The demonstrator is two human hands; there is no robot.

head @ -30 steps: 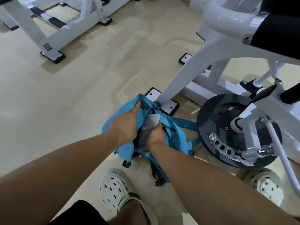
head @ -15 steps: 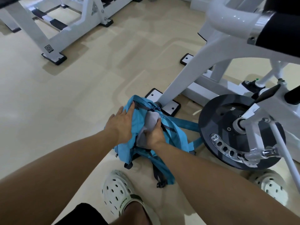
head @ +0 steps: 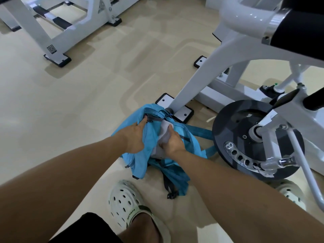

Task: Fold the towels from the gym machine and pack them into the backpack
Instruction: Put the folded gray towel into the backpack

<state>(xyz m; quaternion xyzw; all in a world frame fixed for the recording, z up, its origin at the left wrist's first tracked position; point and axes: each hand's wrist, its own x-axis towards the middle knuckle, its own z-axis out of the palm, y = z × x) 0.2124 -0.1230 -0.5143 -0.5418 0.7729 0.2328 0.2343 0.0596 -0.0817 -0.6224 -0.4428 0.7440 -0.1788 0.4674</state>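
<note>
Pushing one towel (head: 164, 132) into one backpack (head: 138, 162), two hands.

The backpack (head: 138, 156) is bright sky blue, with darker teal-blue straps (head: 199, 132) and a dark grey zipper band (head: 154, 118). The towel (head: 164, 131) showing in its opening is pale grey, almost white. The floor (head: 87, 95) is cream beige, marked with faint paler curved bands. The gym machine frame (head: 201, 72) is glossy white with black foot plates, and its pad (head: 301, 28) is black. The weight plate (head: 233, 130) is dark grey with lighter grey patches. The 2 clogs (head: 126, 202) are off-white with dark holes; 1 carries an olive-green strap. The shorts (head: 87, 228) are black.
</note>
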